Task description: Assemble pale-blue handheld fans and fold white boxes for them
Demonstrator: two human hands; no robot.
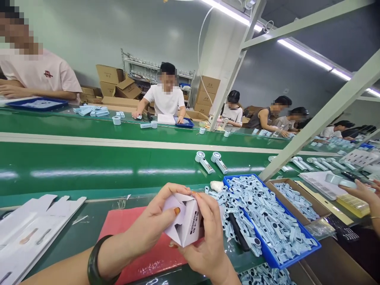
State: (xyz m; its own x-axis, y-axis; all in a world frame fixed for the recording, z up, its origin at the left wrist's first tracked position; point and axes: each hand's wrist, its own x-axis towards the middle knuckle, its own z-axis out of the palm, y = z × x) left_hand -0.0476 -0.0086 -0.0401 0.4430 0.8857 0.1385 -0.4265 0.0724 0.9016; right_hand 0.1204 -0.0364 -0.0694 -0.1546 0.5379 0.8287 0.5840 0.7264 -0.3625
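Above the red mat at the near edge of the bench, both hands are working a small white carton that is being folded into shape. The left hand is gripping the carton's left side, thumb pressed on a flap, while the right hand is closing round its right side from below, fingers curled over the printed panel. The open end is facing the camera with its flaps not yet tucked, so the step in hand looks like box forming; the next move probably calls for tucking those flaps square. Right of the mat a blue tray of pale blue parts is sitting, and left of it flat white box blanks are lying.
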